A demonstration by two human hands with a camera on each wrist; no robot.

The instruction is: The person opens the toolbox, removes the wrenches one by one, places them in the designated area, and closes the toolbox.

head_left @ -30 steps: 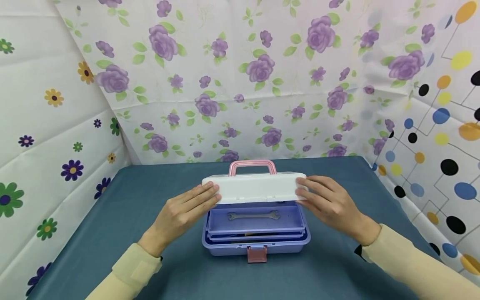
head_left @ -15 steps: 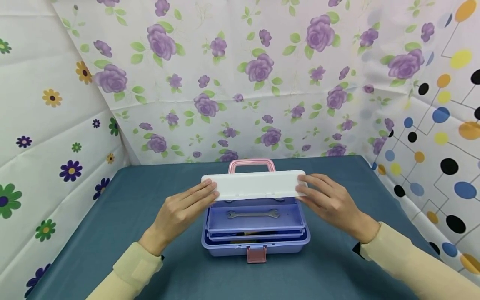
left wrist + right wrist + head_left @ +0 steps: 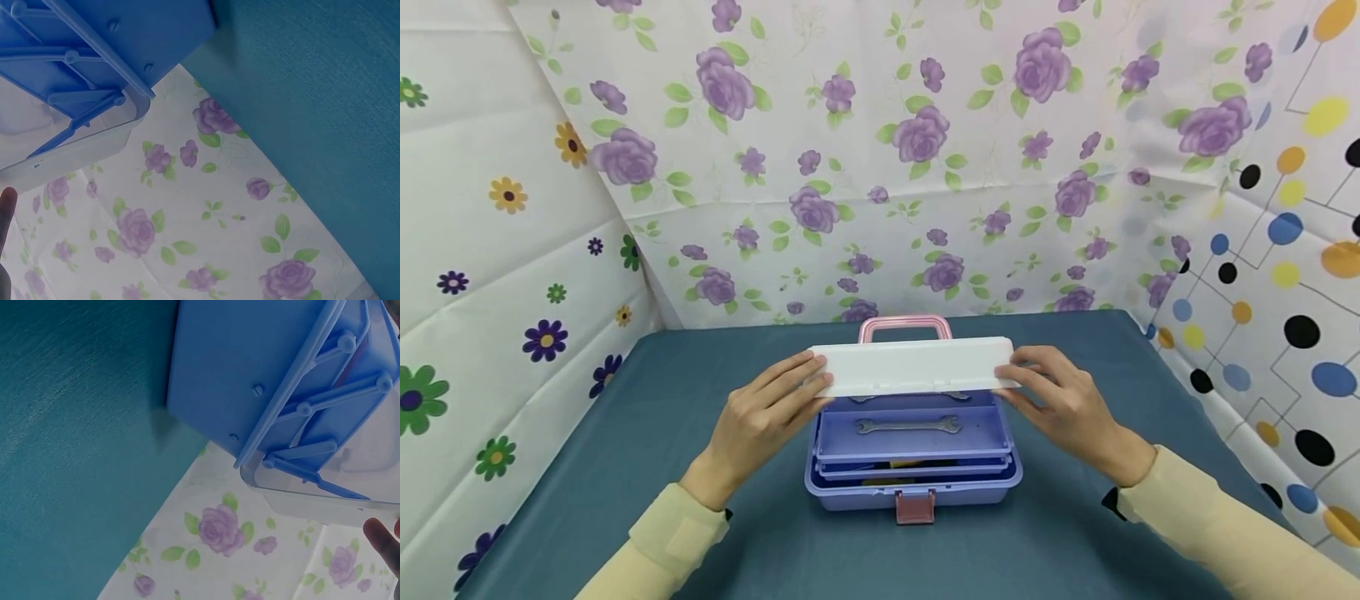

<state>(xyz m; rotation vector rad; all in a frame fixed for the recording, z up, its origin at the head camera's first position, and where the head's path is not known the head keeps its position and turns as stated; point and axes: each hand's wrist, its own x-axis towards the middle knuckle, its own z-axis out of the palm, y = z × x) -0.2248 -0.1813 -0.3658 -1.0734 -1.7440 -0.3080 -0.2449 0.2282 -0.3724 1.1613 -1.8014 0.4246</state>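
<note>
A purple-blue toolbox stands on the table, its white lid raised partway. My left hand holds the lid's left end, and my right hand grips the right end, fingers over the front face. Both thumbs are hidden in the head view. Inside, an open-end wrench lies in the upper tray, with another partly showing under the lid edge. Blue hinge arms join the trays to the lid in the left wrist view. A fingertip meets the lid edge in the right wrist view.
A pink handle rises behind the lid, and a pink latch hangs at the toolbox front. Lower trays hold dark and yellow items, mostly hidden. The table has a teal cloth; patterned curtains enclose its back and sides.
Both hands have raised the lid slightly. More of the trays and the second wrench shows beneath it, and the trays have spread a little.
</note>
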